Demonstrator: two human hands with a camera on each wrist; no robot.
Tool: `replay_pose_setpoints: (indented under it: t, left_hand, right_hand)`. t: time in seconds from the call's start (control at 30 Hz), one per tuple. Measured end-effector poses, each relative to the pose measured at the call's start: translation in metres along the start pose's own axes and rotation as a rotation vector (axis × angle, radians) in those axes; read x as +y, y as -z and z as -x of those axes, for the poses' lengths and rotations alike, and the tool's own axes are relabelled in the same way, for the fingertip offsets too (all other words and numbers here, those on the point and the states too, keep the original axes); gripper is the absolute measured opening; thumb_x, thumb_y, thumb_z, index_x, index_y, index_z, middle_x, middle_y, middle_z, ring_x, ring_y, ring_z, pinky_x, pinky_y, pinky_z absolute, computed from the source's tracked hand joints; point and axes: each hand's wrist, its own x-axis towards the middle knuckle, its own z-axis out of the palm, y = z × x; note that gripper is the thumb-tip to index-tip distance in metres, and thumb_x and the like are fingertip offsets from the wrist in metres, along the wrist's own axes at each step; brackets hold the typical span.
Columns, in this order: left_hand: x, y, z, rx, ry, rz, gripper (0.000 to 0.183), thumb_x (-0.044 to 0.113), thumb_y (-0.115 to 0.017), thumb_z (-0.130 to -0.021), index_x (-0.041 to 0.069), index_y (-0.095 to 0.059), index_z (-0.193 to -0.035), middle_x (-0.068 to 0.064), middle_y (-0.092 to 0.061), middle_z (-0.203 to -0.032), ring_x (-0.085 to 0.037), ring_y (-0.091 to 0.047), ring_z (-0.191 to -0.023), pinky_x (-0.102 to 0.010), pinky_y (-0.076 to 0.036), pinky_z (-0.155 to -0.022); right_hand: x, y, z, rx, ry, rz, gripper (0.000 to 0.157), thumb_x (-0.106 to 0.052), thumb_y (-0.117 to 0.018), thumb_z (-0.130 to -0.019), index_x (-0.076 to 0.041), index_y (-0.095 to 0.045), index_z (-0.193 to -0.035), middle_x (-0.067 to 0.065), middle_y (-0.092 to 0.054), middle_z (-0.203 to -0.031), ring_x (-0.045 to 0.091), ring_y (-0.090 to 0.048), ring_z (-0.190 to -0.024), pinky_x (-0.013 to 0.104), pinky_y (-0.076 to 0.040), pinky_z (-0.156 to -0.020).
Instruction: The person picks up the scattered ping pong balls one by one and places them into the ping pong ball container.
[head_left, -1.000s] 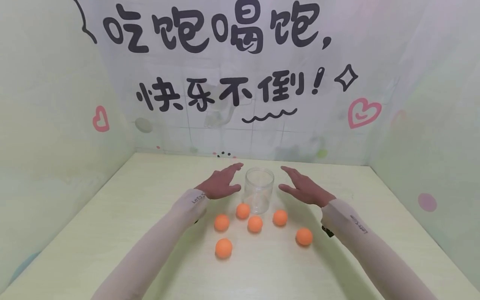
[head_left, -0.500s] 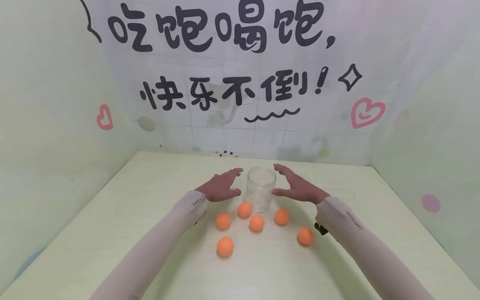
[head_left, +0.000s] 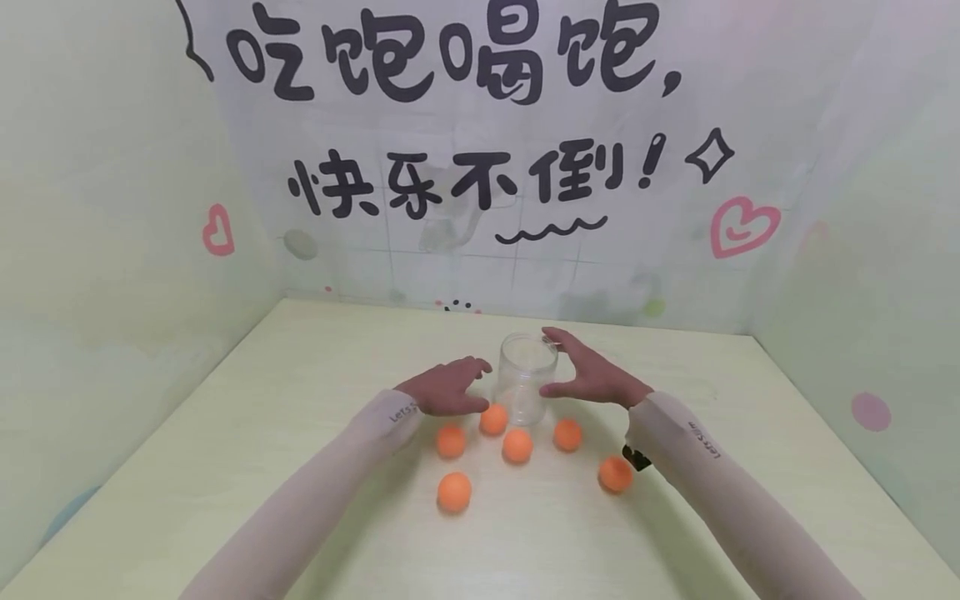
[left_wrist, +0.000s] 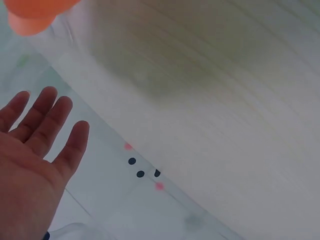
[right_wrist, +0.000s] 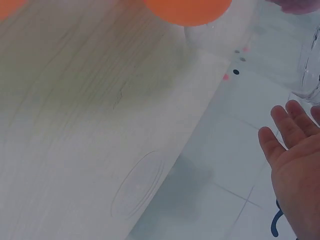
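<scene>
A clear, lidless jar (head_left: 525,387) stands upright toward the back of the table. My right hand (head_left: 596,375) is at its right side, thumb and fingers spread apart, fingertips overlapping the jar's edge; whether they touch it I cannot tell. Left of the jar hovers my left hand (head_left: 447,389), fingers extended and holding nothing, its thumb just above an orange ball (head_left: 493,419). Several similar orange balls lie in front, including one at the front left (head_left: 453,492) and one near the right sleeve (head_left: 615,474). Both the right palm (right_wrist: 300,170) and left palm (left_wrist: 25,185) face the wrist cameras.
The pale wooden table (head_left: 540,550) is bordered by a printed back wall (head_left: 420,279) and side walls. A faint clear disc (right_wrist: 137,185) lies on the table in the right wrist view.
My right hand has moved left to the jar's side. My left hand has sunk a little toward the balls. The head view has shifted slightly; the jar and balls stay in place.
</scene>
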Motion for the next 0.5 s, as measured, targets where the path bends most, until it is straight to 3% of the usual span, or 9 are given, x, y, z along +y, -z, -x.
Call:
replay_pose_setpoints:
  t: [0.17,0.5]
  left_hand:
    - [0.0,-0.006,-0.001,-0.023,-0.014,-0.024,0.053,0.038,-0.057,-0.085,0.01,-0.047,-0.128,-0.008,-0.057,-0.121,-0.019,-0.056,-0.103,-0.038,-0.046,-0.088]
    - [0.003,-0.017,0.0,0.004,-0.044,-0.13,0.048,0.044,-0.057,-0.081,0.012,-0.053,-0.117,0.002,-0.058,-0.096,-0.012,-0.054,-0.079,-0.03,-0.045,-0.071]
  right_hand:
    - [-0.001,-0.002,-0.001,0.002,-0.005,-0.002,0.097,-0.034,-0.077,-0.077,-0.009,-0.019,-0.15,0.014,-0.03,-0.153,0.035,-0.032,-0.138,0.056,-0.025,-0.111]
    - [-0.001,-0.006,-0.002,0.003,-0.001,-0.017,0.095,-0.033,-0.076,-0.079,-0.01,-0.018,-0.151,0.015,-0.029,-0.153,0.036,-0.031,-0.139,0.057,-0.025,-0.11]
